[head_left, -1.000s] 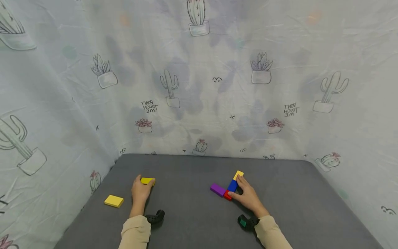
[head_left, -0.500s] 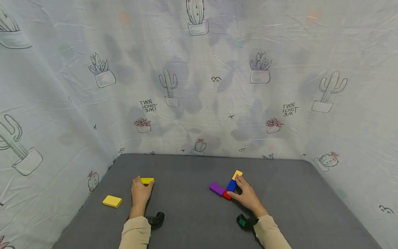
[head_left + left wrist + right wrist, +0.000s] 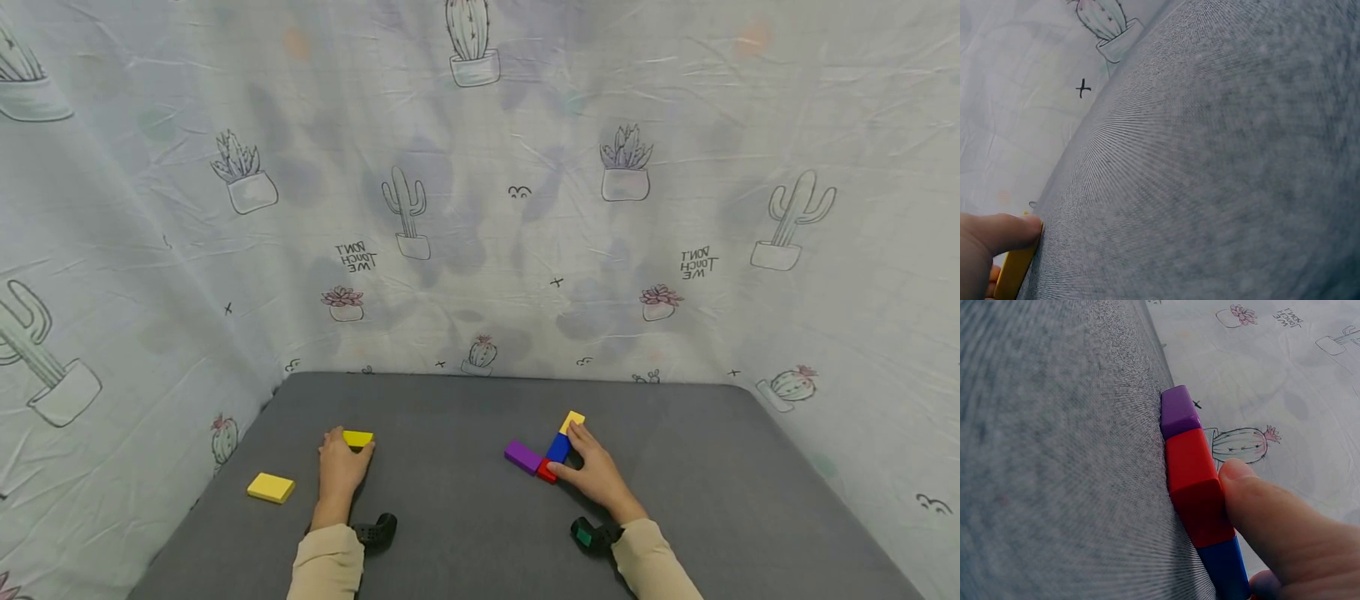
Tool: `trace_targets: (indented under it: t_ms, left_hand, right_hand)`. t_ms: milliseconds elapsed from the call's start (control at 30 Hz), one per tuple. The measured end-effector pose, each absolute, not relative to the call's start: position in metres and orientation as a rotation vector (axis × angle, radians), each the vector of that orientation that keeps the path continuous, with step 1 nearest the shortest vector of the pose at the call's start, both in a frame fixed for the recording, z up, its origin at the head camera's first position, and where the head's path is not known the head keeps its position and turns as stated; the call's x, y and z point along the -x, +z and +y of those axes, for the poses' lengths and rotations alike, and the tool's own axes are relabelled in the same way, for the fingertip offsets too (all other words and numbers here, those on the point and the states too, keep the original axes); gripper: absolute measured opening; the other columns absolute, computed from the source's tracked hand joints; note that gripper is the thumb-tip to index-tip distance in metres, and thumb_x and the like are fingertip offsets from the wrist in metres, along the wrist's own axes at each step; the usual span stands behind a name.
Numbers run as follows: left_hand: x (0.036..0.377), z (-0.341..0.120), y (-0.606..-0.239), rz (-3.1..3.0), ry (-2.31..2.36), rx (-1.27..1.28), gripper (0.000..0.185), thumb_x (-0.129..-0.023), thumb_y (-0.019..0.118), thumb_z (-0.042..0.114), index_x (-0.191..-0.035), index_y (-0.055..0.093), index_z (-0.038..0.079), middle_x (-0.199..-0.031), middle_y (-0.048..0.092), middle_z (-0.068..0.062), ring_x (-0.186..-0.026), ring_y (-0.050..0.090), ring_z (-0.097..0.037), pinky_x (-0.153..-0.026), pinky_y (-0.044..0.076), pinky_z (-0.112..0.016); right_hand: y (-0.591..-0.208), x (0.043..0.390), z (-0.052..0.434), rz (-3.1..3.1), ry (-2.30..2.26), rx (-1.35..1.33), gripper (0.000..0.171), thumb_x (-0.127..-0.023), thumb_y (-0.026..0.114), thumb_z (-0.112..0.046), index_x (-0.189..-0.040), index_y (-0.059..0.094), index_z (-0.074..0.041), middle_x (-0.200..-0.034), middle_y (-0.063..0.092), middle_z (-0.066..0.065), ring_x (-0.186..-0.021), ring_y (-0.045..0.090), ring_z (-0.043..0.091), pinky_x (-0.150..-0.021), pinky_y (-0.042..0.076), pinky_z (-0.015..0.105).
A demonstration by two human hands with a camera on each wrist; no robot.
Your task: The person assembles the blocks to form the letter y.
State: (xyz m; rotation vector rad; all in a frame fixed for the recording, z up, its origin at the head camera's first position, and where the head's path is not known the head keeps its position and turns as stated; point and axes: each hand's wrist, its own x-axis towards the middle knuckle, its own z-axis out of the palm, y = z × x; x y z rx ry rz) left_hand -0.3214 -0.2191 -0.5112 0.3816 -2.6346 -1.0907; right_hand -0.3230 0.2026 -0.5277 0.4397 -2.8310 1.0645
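Note:
Toward the back left of the table, my left hand pinches a flat yellow block between thumb and fingers; the left wrist view shows the thumb along the edge of this yellow block. My right hand spans a row of blocks lying end to end: red nearest, then blue, then yellow. Its thumb presses the red block, and its fingertips reach the yellow end, partly covering it. A purple block adjoins the red one, angled off to the left.
Another flat yellow block lies on the grey table left of my left forearm. Behind the table hangs a white cloth printed with cacti. Black devices are worn on both wrists.
The head view shifts slightly. Both hands keep their hold, and the blocks stay nearly in place; the left hand's yellow block moves only a trace to the right.

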Motion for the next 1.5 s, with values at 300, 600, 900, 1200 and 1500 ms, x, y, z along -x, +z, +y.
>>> trace_targets:
  t_ms: [300,600,900,1200,1500]
  left_hand:
    - [0.322,-0.219,-0.511,-2.626,-1.154,-0.384,0.072,-0.090,0.063,0.016,-0.140,0.023,-0.016,-0.144,0.022,-0.039,-0.135,0.013,-0.056,-0.112,0.011,-0.063]
    - [0.323,-0.217,-0.512,-2.556,-1.150,-0.404,0.072,-0.089,0.065,0.021,-0.140,0.028,-0.014,-0.138,0.031,-0.038,-0.128,0.031,-0.053,-0.106,0.028,-0.063]
    - [0.320,-0.220,-0.513,-2.487,-1.166,-0.411,0.072,-0.088,0.068,0.026,-0.139,0.034,-0.012,-0.136,0.036,-0.036,-0.126,0.035,-0.051,-0.105,0.030,-0.062]
    - [0.312,-0.220,-0.511,-2.569,-1.126,-0.334,0.074,-0.088,0.068,0.028,-0.139,0.034,-0.012,-0.137,0.036,-0.036,-0.126,0.035,-0.052,-0.104,0.031,-0.062]
    - [0.309,-0.204,-0.494,-2.590,-1.075,-0.229,0.077,-0.086,0.070,0.033,-0.139,0.035,-0.011,-0.138,0.038,-0.035,-0.126,0.038,-0.050,-0.103,0.035,-0.061]
  right_hand:
    - [-0.528,0.324,0.205,-2.788,1.062,-0.449,0.087,-0.082,0.069,-0.047,-0.143,0.034,0.004,-0.153,0.026,0.020,-0.142,0.022,0.039,-0.110,0.027,0.060]
    - [-0.527,0.325,0.205,-2.794,1.056,-0.444,0.087,-0.082,0.069,-0.047,-0.144,0.033,0.003,-0.154,0.025,0.019,-0.142,0.021,0.038,-0.110,0.026,0.059]
    - [-0.525,0.323,0.203,-2.810,1.059,-0.452,0.088,-0.083,0.068,-0.048,-0.145,0.031,0.003,-0.154,0.024,0.021,-0.142,0.021,0.039,-0.110,0.025,0.059]
    - [-0.527,0.322,0.204,-2.826,1.059,-0.444,0.089,-0.082,0.070,-0.047,-0.145,0.032,0.004,-0.153,0.025,0.021,-0.142,0.022,0.039,-0.110,0.026,0.059]
    - [-0.527,0.322,0.204,-2.816,1.072,-0.431,0.089,-0.082,0.070,-0.047,-0.144,0.032,0.004,-0.153,0.026,0.021,-0.142,0.022,0.039,-0.111,0.026,0.059]
